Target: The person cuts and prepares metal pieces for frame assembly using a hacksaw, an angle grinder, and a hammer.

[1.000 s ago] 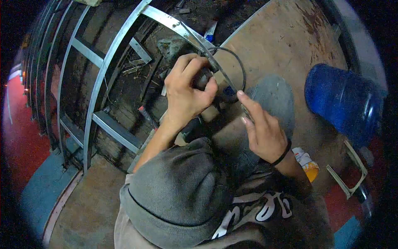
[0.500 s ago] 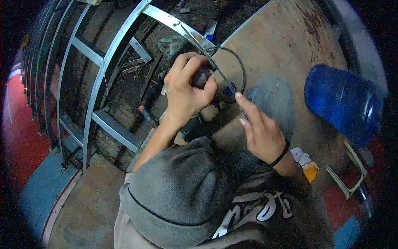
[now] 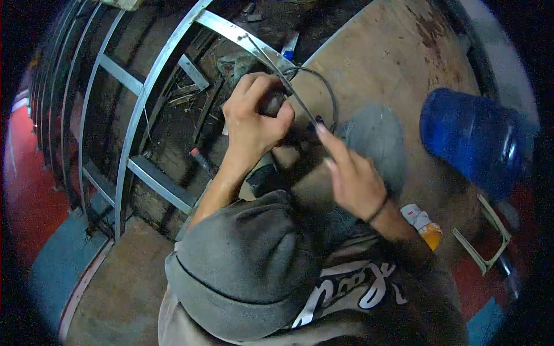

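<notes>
My left hand (image 3: 254, 118) is closed around a dark rounded object (image 3: 272, 104); most of it is hidden by the fingers. My right hand (image 3: 358, 181), slightly blurred, grips the near end of a long thin metal rod (image 3: 297, 98), index finger stretched along it. The rod slants up and left, crossing just beside the dark object and overlapping the metal frame at its far tip. A black cable (image 3: 333, 95) loops out behind the rod, close to my left fingers.
A curved metal frame (image 3: 137, 130) with crossbars stands at the left over dark debris. A red-tipped tool (image 3: 199, 154) lies near my left forearm. Right of me are a blue plastic container (image 3: 470, 135), a white-and-orange container (image 3: 424, 225) and a pale bracket-shaped frame (image 3: 487, 259). A brown board (image 3: 398, 52) extends ahead.
My right hand and the rod have shifted left and slightly down along the rod's line. My left hand with the dark object has moved a little left.
</notes>
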Motion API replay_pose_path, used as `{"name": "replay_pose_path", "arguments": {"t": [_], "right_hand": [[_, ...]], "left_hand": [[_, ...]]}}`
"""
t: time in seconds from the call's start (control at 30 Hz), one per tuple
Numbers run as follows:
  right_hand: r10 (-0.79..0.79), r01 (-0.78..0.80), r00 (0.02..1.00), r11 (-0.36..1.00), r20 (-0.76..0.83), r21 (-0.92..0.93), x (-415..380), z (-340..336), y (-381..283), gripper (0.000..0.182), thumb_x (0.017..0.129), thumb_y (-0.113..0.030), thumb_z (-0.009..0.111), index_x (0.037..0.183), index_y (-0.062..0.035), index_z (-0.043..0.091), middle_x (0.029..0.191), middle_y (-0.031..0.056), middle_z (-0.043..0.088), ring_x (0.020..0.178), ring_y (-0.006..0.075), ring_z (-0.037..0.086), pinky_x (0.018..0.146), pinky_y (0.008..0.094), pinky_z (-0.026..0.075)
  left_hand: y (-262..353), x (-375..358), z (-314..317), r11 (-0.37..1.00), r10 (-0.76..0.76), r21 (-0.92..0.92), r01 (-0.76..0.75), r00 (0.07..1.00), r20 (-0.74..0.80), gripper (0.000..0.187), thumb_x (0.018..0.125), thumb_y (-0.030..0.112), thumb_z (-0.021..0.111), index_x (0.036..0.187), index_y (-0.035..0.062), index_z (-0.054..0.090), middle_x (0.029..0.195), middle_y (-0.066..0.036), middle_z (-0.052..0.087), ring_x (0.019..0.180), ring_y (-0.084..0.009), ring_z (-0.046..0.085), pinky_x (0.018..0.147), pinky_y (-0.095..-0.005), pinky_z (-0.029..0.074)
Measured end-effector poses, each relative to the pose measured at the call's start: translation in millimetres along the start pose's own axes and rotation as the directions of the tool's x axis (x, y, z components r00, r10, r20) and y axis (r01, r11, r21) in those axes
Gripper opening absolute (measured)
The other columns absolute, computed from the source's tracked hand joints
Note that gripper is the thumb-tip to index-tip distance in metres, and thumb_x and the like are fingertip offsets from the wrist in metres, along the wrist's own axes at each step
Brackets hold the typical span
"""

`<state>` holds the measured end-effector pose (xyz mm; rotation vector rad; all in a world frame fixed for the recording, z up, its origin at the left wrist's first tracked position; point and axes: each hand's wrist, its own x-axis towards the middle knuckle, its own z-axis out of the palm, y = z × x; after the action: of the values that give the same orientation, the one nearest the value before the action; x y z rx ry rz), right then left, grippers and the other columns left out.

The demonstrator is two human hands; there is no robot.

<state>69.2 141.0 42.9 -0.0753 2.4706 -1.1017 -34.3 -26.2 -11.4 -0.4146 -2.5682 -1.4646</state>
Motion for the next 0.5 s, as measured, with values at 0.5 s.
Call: {"name": "replay_pose_path", "arguments": {"t": [0.5], "right_hand": [[-0.002,0.003,0.999,1.000,0.046,-0.030,-22.8,12.4,25.2,0.047,0.082,0.002,0.047,0.128,-0.0031,0.035,0.118,0.0232,0.050,0.099,0.0401,0.054,0.081,0.0425,0.046]], "left_hand": [[-39.4,-12.8,13.6,0.954,-0.297,0.000,0.300,0.946,0.130,0.027,0.057,0.010,0.065,0.083,0.0016,0.062,0.079,-0.013,0.063,0.075,-0.0264,0.063,0.069,-0.0326,0.049]]}}
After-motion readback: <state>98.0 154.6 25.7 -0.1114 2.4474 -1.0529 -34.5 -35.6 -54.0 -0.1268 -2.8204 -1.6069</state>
